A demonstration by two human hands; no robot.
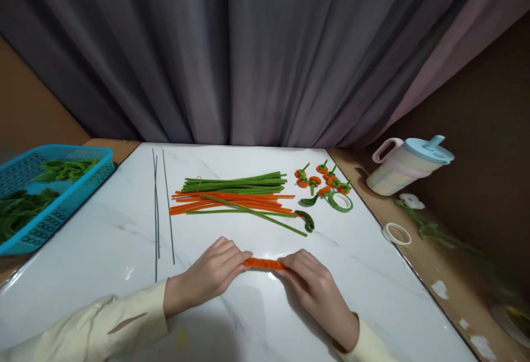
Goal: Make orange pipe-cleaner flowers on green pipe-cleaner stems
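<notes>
Above a white table (256,329), ridged, fuzzy orange coil (264,264), ends pinched by left hand (213,271), right hand (317,290).

A fuzzy, ridged orange strip (264,264), straight and nearly level, one end pinched in the left hand (213,271), the other in the right hand (315,286).

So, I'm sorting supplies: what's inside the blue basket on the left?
Two clumps of green leaves lie in the blue basket, some floor showing between them. Whatever is under the clumps is covered; the picture's edge hides part too.
</notes>
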